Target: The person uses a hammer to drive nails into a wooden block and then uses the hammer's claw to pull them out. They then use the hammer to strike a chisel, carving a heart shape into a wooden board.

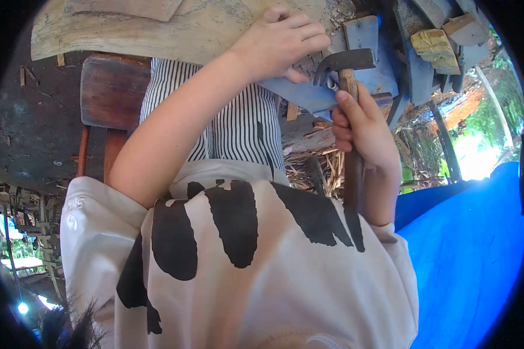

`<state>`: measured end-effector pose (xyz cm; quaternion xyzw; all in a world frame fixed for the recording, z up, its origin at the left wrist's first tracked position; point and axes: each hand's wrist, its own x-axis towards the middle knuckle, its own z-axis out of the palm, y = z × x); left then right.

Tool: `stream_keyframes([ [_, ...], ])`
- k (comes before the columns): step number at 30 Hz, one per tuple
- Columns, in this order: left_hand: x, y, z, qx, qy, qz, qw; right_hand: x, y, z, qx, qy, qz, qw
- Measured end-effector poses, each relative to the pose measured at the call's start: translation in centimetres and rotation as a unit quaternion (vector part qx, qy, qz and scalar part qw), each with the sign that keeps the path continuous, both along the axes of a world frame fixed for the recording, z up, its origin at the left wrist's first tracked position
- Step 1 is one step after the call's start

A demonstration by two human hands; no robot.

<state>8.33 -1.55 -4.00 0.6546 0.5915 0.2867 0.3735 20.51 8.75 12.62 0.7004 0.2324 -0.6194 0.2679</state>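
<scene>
I'm watching the right hand (364,131) wrapping fully shut round the wooden handle of the hammer (346,60), close under its steel head. The left hand (282,43) is resting half-curled on the blue board (384,78) just beside the claw, and I can't tell whether its fingertips are pinching anything. I'm judging the hammer stiff and head-heavy, its handle dry and grippy, so holding it lower down would be giving more leverage.
</scene>
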Motion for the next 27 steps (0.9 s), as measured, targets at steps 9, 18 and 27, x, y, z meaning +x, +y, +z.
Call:
stream_keyframes([
  [9, 0.6, -0.6, 0.5, -0.008, 0.061, -0.011, 0.998, 2.2, 1.0, -0.6, -0.13, 0.007, -0.309, 0.942],
  [18, 1.3, -0.3, 2.1, -0.079, 0.009, 0.088, 0.993, -2.2, 0.2, 0.9, 0.032, -0.013, 0.18, 0.983],
  [27, 0.1, -3.2, 2.4, 0.017, 0.129, 0.212, 0.969, 0.1, 1.0, -1.4, -0.206, 0.051, -0.461, 0.862],
])
